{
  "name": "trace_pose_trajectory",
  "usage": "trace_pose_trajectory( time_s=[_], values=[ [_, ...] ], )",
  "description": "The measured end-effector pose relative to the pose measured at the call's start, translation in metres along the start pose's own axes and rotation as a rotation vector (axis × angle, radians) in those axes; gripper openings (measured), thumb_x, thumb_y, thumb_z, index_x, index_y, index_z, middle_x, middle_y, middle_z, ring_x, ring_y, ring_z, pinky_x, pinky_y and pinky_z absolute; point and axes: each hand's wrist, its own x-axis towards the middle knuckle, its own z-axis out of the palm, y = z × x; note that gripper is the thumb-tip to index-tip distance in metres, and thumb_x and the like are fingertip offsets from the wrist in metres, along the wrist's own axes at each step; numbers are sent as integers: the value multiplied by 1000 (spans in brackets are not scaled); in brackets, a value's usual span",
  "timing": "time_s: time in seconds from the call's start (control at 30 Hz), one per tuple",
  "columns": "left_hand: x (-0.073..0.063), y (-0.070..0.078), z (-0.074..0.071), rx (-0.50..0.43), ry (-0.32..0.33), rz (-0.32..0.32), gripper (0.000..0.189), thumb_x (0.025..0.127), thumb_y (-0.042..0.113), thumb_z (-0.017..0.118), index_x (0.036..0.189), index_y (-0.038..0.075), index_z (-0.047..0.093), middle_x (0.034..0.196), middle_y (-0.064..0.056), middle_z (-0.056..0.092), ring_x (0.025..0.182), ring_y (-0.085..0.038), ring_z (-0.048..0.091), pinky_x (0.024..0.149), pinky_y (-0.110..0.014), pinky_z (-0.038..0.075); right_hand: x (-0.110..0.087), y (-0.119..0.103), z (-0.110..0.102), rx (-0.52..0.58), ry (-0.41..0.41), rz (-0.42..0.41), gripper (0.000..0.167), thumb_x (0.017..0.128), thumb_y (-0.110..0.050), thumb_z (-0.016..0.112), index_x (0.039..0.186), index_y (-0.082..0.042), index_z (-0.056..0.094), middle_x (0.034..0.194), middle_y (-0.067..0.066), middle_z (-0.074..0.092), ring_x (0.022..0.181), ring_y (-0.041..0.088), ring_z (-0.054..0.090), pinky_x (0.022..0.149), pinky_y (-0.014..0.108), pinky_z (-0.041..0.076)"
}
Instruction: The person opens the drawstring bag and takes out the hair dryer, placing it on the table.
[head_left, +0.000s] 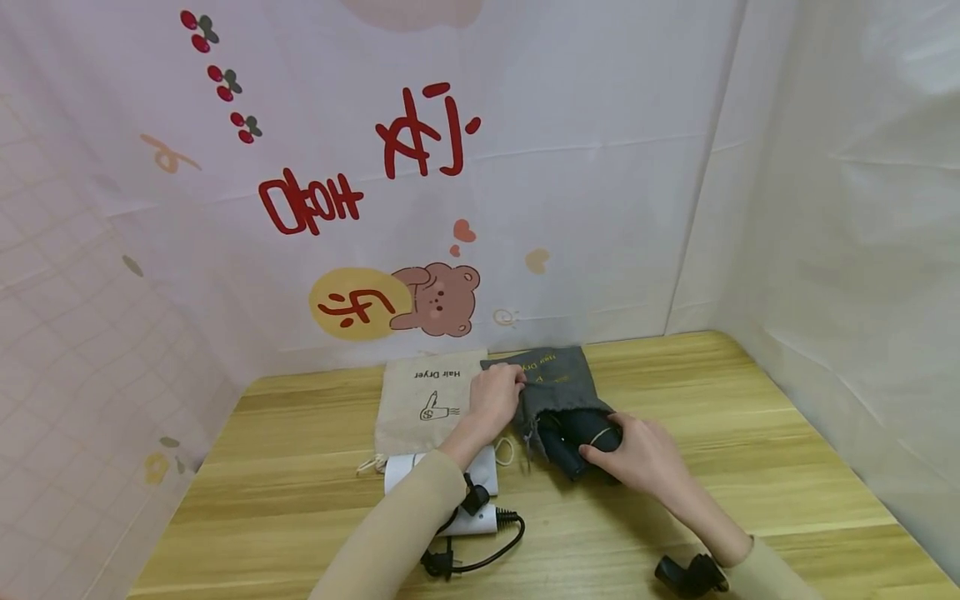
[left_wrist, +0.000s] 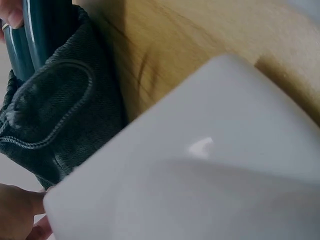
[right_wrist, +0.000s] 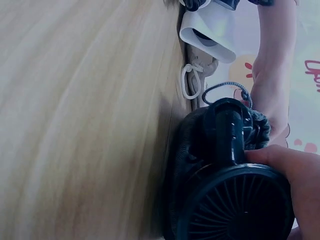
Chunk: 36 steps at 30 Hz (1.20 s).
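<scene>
A grey drawstring bag [head_left: 551,383] with yellow lettering lies on the table, its mouth facing me. Partly inside it is a dark hair dryer [head_left: 588,429]. My right hand [head_left: 645,450] grips the dryer's outer end, thumb on top; its round ribbed end [right_wrist: 237,210] fills the lower part of the right wrist view. Curled over the bag's far left side, my left hand [head_left: 497,393] holds the cloth. A braided cord loop [left_wrist: 80,105] hangs at the bag's mouth. The rest of the dryer is hidden inside the cloth.
A beige drawstring bag [head_left: 408,417] with a hair dryer print lies to the left. In front of it rests a white hair dryer [head_left: 476,521] with a black cord [head_left: 517,550], partly under my left forearm. Printed cloth walls [head_left: 562,208] stand behind the wooden table [head_left: 300,467].
</scene>
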Motion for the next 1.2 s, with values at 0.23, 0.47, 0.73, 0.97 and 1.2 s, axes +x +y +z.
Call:
trace_pose_trajectory(
  time_s=[0.23,0.47,0.73,0.97,1.2],
  values=[
    [1,1,2,-9,-2,-27,13,102,18,68,105,16,81,104,-3,81,87,-22,75,74,-37,62,4,1,1,-41,-75,-1,80,85,-53,79,135,8,63,127,31,72,111,50,70,89,60,59],
    [0,2,3,-31,-16,-49,13,102,19,69,106,17,81,105,-2,81,87,-22,75,77,-38,63,15,0,2,-99,-128,-14,88,85,-59,78,137,9,60,126,30,72,108,46,72,84,57,60],
    [3,1,4,-30,-39,-32,13,102,18,68,108,17,81,107,-3,81,89,-23,76,79,-39,63,25,2,2,-69,-128,-41,84,83,-55,81,132,11,64,120,31,74,101,45,73,78,54,61],
    [6,2,1,-31,-43,-34,16,103,18,67,112,15,80,109,-4,81,92,-25,76,81,-40,63,21,4,-2,-47,-89,-4,83,81,-56,81,131,8,67,121,29,75,101,44,73,73,51,59],
    [7,2,2,-9,-33,-39,15,103,19,67,110,17,80,107,-2,81,90,-24,76,78,-39,63,13,-4,-14,-82,-65,13,83,83,-57,80,130,10,67,121,32,73,102,47,72,75,53,59]
  ],
)
